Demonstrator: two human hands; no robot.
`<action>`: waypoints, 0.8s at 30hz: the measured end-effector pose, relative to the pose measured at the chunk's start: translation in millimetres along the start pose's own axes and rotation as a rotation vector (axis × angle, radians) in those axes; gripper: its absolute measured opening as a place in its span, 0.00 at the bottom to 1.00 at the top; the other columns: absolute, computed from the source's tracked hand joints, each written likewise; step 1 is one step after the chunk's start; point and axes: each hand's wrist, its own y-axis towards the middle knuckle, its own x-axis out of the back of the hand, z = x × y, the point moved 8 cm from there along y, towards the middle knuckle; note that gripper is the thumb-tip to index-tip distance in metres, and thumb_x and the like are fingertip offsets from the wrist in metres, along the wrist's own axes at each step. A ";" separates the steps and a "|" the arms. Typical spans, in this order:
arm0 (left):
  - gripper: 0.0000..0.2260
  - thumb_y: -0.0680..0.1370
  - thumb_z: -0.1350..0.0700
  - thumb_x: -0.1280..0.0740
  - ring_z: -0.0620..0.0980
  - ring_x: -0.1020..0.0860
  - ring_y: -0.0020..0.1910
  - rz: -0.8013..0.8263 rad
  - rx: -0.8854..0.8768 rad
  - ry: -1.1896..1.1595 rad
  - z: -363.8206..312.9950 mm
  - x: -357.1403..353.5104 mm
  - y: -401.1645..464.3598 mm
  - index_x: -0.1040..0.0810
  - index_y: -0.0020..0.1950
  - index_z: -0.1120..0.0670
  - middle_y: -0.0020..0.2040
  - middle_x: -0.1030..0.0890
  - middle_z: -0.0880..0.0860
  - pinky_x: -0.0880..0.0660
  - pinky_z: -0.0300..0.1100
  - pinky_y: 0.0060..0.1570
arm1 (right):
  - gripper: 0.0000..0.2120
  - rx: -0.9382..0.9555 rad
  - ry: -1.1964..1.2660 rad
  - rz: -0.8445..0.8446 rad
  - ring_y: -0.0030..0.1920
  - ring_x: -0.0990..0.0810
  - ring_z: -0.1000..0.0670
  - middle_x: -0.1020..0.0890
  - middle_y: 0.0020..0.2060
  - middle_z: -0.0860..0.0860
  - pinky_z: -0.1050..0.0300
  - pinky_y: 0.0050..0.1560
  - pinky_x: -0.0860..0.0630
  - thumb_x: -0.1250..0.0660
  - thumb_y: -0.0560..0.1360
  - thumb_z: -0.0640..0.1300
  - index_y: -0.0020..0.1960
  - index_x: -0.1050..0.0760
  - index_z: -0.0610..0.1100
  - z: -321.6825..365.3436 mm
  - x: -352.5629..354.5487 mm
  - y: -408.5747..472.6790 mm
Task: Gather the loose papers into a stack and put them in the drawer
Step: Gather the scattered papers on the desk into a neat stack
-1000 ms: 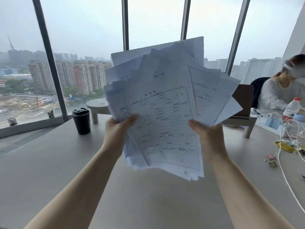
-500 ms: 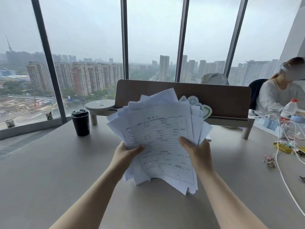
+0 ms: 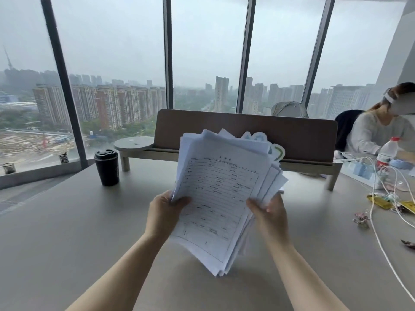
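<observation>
A loose bundle of white printed papers (image 3: 221, 194) hangs above the grey table (image 3: 67, 232), tilted with its lower corner pointing down to the right. The sheets are fanned and uneven at the top and right edges. My left hand (image 3: 165, 212) grips the bundle's left edge, thumb on the front sheet. My right hand (image 3: 268, 217) grips the right edge, thumb on the front too. The top sheet carries a ruled form. No drawer is in view.
A black lidded cup (image 3: 106, 167) stands at the back left. A brown desk divider on a low shelf (image 3: 303, 140) runs behind the papers. White cables (image 3: 374, 212), a plastic bottle (image 3: 387, 153), clips and wrappers lie on the right. Another person (image 3: 379, 129) sits at the far right.
The bundle came down from in front of my face to chest height over the table. The sheets have drawn closer together, and the divider behind them has come into view.
</observation>
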 end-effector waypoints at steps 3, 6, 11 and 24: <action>0.07 0.70 0.48 0.28 0.49 0.28 0.30 -0.058 -0.136 0.274 -36.8 22.8 4.3 0.21 0.36 0.51 0.28 0.23 0.47 0.30 0.43 0.33 | 0.41 0.087 -0.142 -0.191 0.69 0.30 0.52 0.29 0.71 0.54 0.51 0.66 0.31 0.23 0.69 0.46 0.76 0.42 0.54 26.4 25.9 11.7; 0.12 0.72 0.44 0.31 0.56 0.23 0.34 -0.070 -0.268 0.621 -82.6 29.6 1.6 0.23 0.38 0.51 0.27 0.24 0.52 0.27 0.44 0.34 | 0.47 0.258 -0.351 -0.191 0.74 0.38 0.51 0.34 0.74 0.53 0.47 0.73 0.39 0.23 0.67 0.52 0.78 0.46 0.54 58.7 29.6 16.2; 0.14 0.73 0.43 0.32 0.56 0.27 0.31 -0.067 -0.552 0.904 -140.6 16.7 -13.6 0.22 0.37 0.52 0.25 0.30 0.49 0.36 0.42 0.32 | 0.24 0.240 -0.365 0.004 0.47 0.21 0.47 0.18 0.47 0.52 0.57 0.47 0.25 0.24 0.69 0.48 0.63 0.25 0.55 64.2 21.1 16.9; 0.39 0.66 0.46 0.23 0.56 0.31 0.68 -0.244 -0.186 0.483 -40.7 64.9 -13.4 0.34 0.73 0.51 0.69 0.27 0.55 0.34 0.53 0.66 | 0.03 -0.036 0.048 0.046 0.35 0.17 0.50 0.13 0.33 0.50 0.57 0.37 0.24 0.27 0.72 0.36 0.41 0.16 0.42 -7.6 29.4 -12.8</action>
